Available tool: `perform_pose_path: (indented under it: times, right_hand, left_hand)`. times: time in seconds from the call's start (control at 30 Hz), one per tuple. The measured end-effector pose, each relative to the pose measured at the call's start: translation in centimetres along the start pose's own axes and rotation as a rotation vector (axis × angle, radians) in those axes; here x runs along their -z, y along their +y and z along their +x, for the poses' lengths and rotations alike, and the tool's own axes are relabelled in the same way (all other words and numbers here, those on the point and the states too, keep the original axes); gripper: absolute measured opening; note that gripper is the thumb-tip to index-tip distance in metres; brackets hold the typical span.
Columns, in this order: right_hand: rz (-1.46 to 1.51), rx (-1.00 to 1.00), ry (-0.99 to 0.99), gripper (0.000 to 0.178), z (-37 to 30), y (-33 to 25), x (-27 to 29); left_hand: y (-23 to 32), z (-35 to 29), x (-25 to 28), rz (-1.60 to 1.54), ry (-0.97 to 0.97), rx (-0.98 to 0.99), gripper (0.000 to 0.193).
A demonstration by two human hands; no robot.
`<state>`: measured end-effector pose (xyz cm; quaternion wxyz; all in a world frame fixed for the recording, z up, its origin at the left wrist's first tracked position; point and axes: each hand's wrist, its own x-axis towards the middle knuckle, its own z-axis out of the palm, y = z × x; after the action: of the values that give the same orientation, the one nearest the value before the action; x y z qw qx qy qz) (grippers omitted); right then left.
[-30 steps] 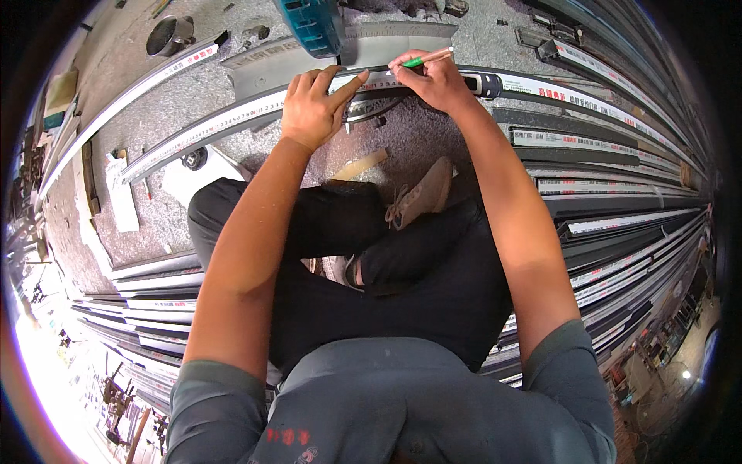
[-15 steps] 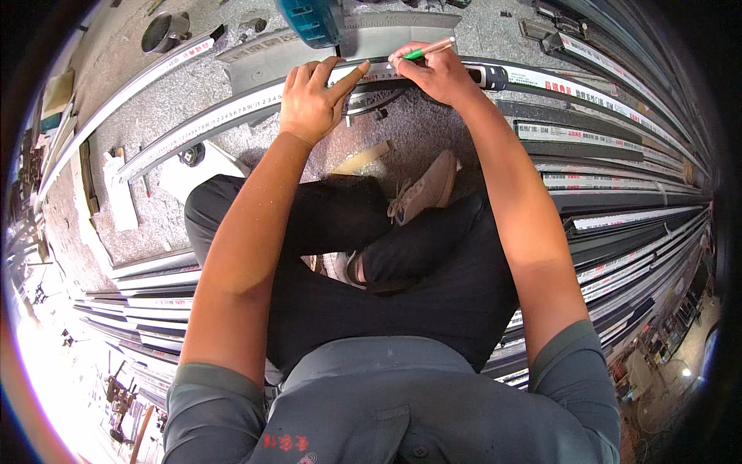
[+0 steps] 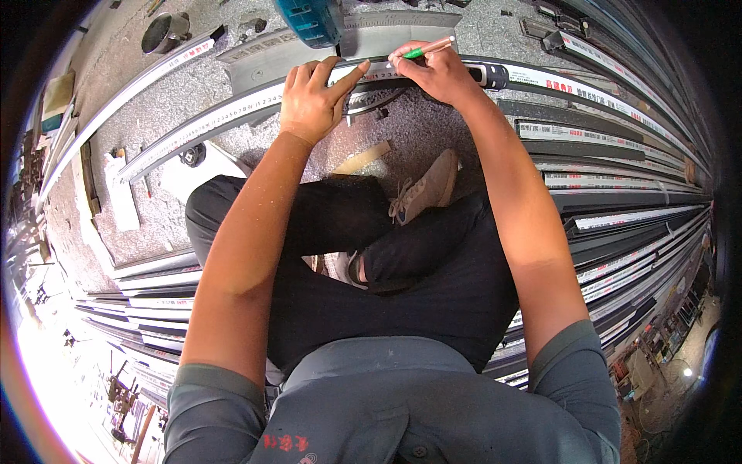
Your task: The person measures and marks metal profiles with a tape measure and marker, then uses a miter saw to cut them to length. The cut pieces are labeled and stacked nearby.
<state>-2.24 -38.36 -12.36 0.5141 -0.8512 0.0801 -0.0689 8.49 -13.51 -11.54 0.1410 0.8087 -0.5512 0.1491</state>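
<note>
A long pale measuring tape (image 3: pixel 224 113), printed with numbers, stretches along a metal profile in front of me. Its dark case (image 3: pixel 488 76) sits at the right end of the blade. My left hand (image 3: pixel 315 99) lies flat over the tape with the fingers spread, pressing on it. Held in the fingers of my right hand (image 3: pixel 437 75) is a slim pen (image 3: pixel 416 54) with a green section, its tip down at the edge of the tape. The tip itself is partly hidden by the fingers.
Beyond my hands stands a cutting machine with a blue guard (image 3: pixel 313 25) and a grey metal fence (image 3: pixel 394 32). Stacked profiles (image 3: pixel 595 182) fill the right side. A round metal pot (image 3: pixel 164 32) is at the far left. My crossed legs are close below the tape.
</note>
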Motion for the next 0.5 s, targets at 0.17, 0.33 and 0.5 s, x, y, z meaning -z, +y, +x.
perform_pose_path:
  times: [0.17, 0.33, 0.5]
  right_hand:
    - [-0.062, 0.074, -0.032, 0.023, 0.01, 0.52, 0.1]
    - [-0.029, 0.083, 0.035, 0.025, 0.13, 0.81, -0.32]
    - [-0.035, 0.029, 0.02, 0.026, 0.15, 1.02, -0.21]
  left_hand:
    - [0.05, 0.01, -0.02, -0.011, 0.002, 0.005, 0.056]
    - [0.05, 0.0, 0.04, -0.004, 0.0, 0.004, 0.055]
    - [-0.04, 0.04, -0.13, 0.001, 0.014, 0.003, 0.056]
